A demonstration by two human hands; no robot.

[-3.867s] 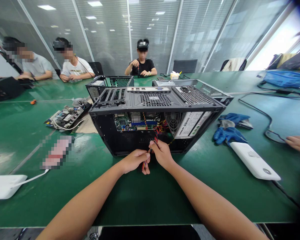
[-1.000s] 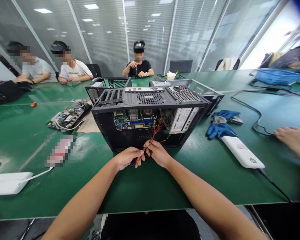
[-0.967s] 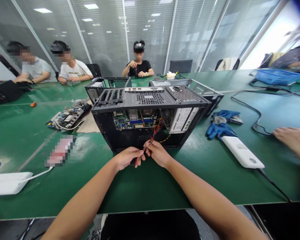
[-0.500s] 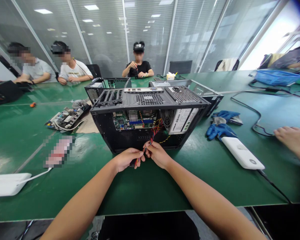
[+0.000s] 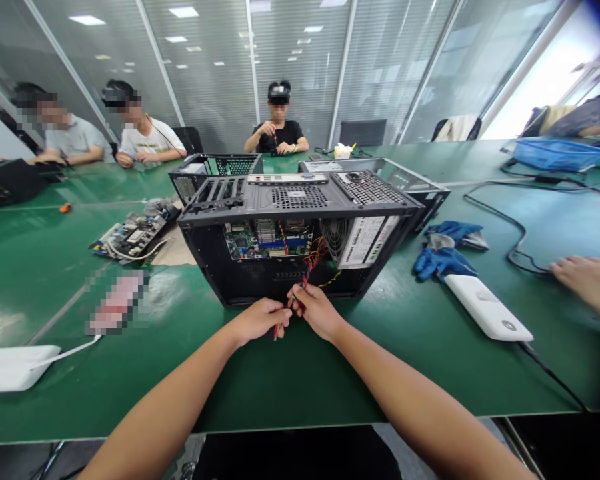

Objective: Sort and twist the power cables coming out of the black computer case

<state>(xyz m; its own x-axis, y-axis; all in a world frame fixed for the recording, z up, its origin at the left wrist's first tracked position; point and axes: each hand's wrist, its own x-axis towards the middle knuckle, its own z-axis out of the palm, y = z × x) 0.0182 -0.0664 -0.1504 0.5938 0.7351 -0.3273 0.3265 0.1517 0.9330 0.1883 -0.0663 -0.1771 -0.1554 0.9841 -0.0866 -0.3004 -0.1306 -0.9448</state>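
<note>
In front of me stands an open black computer case (image 5: 300, 200), its side facing me uncovered. Inside are a green motherboard (image 5: 243, 243) and a power supply (image 5: 367, 243) with a white label. A twisted bundle of coloured power cables (image 5: 307, 269) runs from the power supply out to my hands. My right hand (image 5: 316, 310) pinches the bundle just outside the case. Close beside it, my left hand (image 5: 260, 319) is closed round the loose end, with red and yellow wires poking out below the fingers. The fingers hide the cable ends.
Blue work gloves (image 5: 445, 250) and a white power bank (image 5: 487, 307) lie to the right, near another person's hand (image 5: 587, 283). To the left are a loose circuit board (image 5: 130, 237), a phone (image 5: 117, 303) and a white charger (image 5: 17, 368). More cases stand behind; several people sit around the green table (image 5: 260, 387).
My left hand has shifted slightly right and rolled over, so the wires beneath it now hang lower. My right hand stays nearly in place on the cables.
</note>
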